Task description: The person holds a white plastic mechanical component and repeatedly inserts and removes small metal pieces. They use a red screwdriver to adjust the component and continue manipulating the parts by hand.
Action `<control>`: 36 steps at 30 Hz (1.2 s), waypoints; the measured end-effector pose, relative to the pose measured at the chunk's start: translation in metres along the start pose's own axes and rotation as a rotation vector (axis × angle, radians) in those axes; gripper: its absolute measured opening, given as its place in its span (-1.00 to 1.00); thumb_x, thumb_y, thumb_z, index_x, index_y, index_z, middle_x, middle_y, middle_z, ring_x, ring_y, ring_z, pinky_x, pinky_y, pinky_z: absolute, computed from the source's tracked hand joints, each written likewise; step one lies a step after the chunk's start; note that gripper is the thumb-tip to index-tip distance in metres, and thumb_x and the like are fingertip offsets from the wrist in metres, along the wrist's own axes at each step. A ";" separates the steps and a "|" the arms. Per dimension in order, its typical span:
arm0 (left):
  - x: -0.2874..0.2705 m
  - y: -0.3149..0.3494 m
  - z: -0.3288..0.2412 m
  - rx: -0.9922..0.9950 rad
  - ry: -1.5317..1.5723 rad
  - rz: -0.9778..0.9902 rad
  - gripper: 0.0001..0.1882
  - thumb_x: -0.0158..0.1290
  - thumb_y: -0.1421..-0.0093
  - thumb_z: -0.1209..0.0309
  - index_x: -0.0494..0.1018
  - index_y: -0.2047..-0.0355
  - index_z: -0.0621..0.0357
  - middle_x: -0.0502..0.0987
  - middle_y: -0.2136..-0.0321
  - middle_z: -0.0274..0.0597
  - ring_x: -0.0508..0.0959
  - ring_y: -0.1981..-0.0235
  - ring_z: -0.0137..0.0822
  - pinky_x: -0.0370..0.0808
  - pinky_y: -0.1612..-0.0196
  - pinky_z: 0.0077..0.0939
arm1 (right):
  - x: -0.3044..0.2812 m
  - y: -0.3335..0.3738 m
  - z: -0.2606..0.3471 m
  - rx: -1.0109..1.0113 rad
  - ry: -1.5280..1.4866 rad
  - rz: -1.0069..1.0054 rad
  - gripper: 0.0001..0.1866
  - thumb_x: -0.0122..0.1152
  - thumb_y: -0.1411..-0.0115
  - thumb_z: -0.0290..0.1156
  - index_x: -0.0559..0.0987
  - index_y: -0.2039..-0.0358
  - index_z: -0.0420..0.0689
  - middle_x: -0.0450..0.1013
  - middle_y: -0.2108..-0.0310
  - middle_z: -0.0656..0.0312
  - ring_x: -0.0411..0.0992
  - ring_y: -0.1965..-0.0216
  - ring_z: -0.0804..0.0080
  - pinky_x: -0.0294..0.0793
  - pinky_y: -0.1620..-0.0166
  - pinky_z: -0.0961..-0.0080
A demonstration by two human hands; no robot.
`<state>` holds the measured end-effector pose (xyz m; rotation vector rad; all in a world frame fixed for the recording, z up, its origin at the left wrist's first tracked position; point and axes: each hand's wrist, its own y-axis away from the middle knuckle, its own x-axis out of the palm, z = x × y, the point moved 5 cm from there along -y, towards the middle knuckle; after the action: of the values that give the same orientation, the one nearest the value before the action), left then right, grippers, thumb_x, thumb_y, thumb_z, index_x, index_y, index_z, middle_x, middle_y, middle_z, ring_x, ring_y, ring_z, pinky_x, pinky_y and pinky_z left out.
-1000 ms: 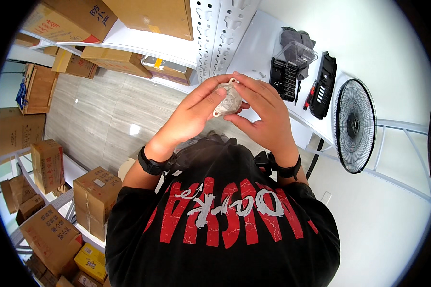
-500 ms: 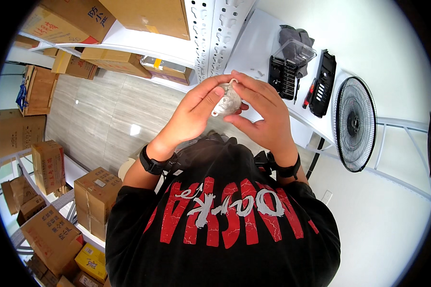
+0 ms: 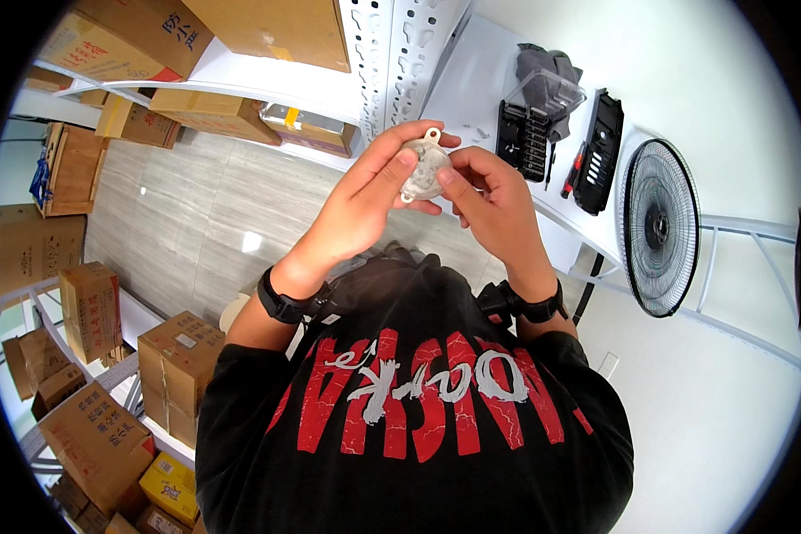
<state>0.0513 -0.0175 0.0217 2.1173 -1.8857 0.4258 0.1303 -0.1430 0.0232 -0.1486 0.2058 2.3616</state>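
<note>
A small round off-white housing with an eyelet tab at each end [image 3: 428,171] is held up in front of my chest. Its upper side has a clear or greyish look, and the detail inside is too small to tell. My left hand [image 3: 363,206] is closed around it, thumb on the top face and fingers beneath. On the opposite edge, my right hand [image 3: 500,206] pinches it between thumb and curled fingers. The right fingertips are partly hidden behind the thumb.
Right of my hands, a white table [image 3: 472,76] bears a black bit case with a clear lid [image 3: 523,142], grey cloth [image 3: 547,76], a long black slotted part [image 3: 599,151] and a red-handled tool [image 3: 572,176]. A round fan grille [image 3: 659,227] stands beyond. Shelves with cardboard boxes [image 3: 182,369] line the left.
My right hand has drawn back from over the housing and now pinches its right edge. The housing has turned slightly, showing its upper tab and more of its face.
</note>
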 end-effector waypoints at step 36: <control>-0.005 0.009 -0.020 -0.125 -0.291 -0.132 -0.70 0.00 -0.33 0.25 0.54 0.27 0.27 0.42 0.68 -0.39 0.34 0.68 -0.64 0.27 0.63 -0.71 | 0.000 0.003 0.004 0.094 -0.372 0.127 -0.78 0.25 -0.22 -0.31 0.51 0.33 -0.23 0.44 0.60 0.30 0.28 0.70 0.74 0.18 0.68 0.77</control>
<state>0.0413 -0.0058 0.0376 2.3008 -1.8462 -0.0302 0.1281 -0.1446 0.0273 0.3561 0.1480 2.4479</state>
